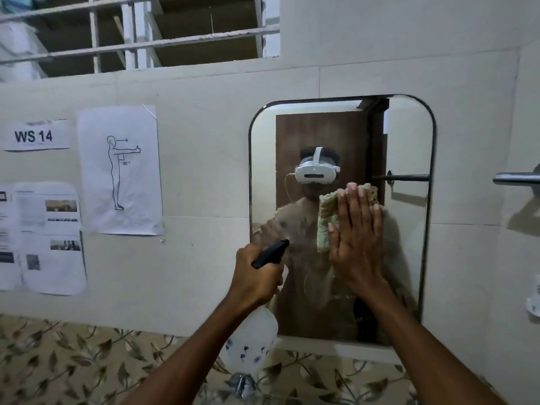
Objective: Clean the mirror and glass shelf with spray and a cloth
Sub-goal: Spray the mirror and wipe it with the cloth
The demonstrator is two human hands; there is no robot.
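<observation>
The right hand (pixel 355 241) is raised, fingers straight, its grip flat and open, pressing one green cloth (pixel 328 222) against the one mirror (pixel 409 229) near its middle. The left hand (pixel 257 276), its grip curled, holds one spray bottle (pixel 254 340), black nozzle aimed at the glass.

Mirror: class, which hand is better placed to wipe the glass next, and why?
The right hand: it already presses the cloth flat on the mirror, while the left hand grips the spray bottle.
</observation>
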